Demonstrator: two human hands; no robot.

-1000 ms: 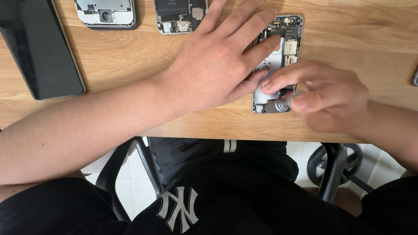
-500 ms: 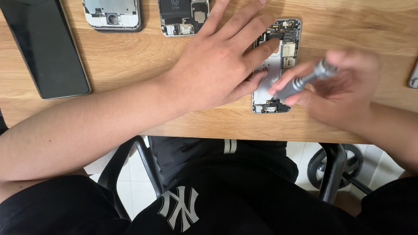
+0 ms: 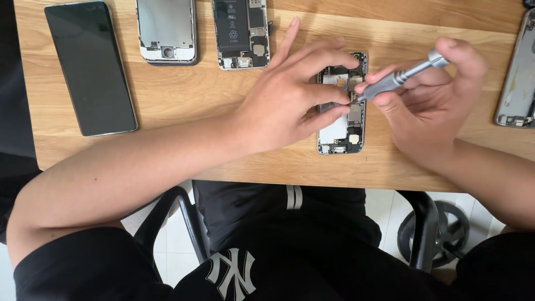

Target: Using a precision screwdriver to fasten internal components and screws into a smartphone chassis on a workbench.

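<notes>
An opened phone body (image 3: 341, 131) with bare circuit parts lies on the wooden table (image 3: 195, 95). My left hand (image 3: 284, 97) rests flat over its left side, fingers spread and pressing it down. My right hand (image 3: 432, 100) grips a grey metal screwdriver (image 3: 398, 78) held at a slant, with its tip down inside the upper part of the phone, next to my left fingertips.
A black phone screen (image 3: 89, 67) lies at the left. Two more opened phone shells (image 3: 167, 30) (image 3: 241, 33) sit at the table's far edge. Another metal phone frame (image 3: 515, 83) is at the right edge. Below the table are a chair and its wheel (image 3: 440, 234).
My right hand rose from the phone's lower end and swung the screwdriver to a slant, its tip now in the upper part. My left hand stayed on the phone.
</notes>
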